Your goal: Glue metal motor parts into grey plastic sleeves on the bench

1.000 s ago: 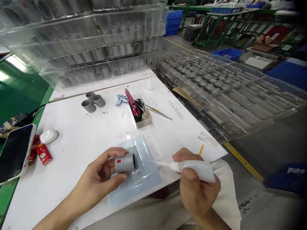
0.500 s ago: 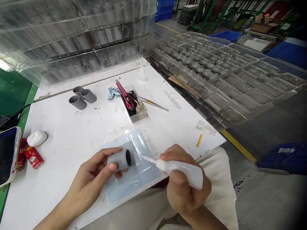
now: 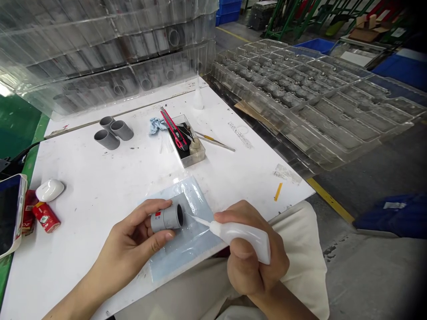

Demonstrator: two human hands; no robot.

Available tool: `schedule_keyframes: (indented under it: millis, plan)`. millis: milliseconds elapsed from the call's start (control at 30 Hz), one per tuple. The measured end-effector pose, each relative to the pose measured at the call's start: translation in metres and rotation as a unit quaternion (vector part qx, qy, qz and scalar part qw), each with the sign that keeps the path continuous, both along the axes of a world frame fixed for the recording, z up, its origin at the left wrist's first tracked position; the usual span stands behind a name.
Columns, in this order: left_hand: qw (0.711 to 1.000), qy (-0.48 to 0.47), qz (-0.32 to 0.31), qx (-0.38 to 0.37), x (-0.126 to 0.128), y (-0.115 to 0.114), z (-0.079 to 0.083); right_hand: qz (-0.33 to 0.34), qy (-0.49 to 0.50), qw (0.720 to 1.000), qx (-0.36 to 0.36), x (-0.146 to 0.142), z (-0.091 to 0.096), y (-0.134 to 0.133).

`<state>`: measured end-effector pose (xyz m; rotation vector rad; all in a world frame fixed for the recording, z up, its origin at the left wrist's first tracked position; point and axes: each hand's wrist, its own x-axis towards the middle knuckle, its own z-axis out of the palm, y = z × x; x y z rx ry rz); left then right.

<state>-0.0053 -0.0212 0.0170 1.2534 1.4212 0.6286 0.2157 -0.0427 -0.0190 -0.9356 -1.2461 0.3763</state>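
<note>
Between the thumb and fingers of my left hand (image 3: 136, 244) is a short grey plastic tube (image 3: 167, 218). Its dark open end faces right, and a small red mark with dark lettering shows on its side. My right hand (image 3: 256, 249) is closed around a white squeeze bottle (image 3: 243, 238) with a long thin nozzle. The nozzle tip points left and sits just short of the tube's open end, apart from it. Under both lies a light blue sheet (image 3: 187, 262) covered in clear film.
Three grey tubes (image 3: 122, 130) stand further back. A clear box (image 3: 193, 160) holds a red utility knife (image 3: 173, 129) and a small jar. Another nozzle bottle (image 3: 198, 98) stands behind. At left lie a phone (image 3: 10, 213) and white case (image 3: 50, 190). Clear trays (image 3: 310, 98) flank the table.
The tube has turned in my left hand, bringing the red mark and lettering into view. My right hand has moved the bottle slightly left, its nozzle closer to the tube.
</note>
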Motion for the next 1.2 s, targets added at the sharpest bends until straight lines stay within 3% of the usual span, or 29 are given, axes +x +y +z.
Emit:
schedule_keyframes:
  millis: [233, 1200]
  plan:
    - [0.999, -0.022, -0.019, -0.04, -0.0007, 0.0011, 0.0039, 0.018, 0.002, 0.999, 0.035, -0.0033, -0.0014, 0.0044]
    - [1.0, -0.029, 0.004, -0.004, 0.0046, -0.0044, 0.0028, 0.012, -0.006, 1.0, 0.011, -0.003, -0.0056, 0.0041]
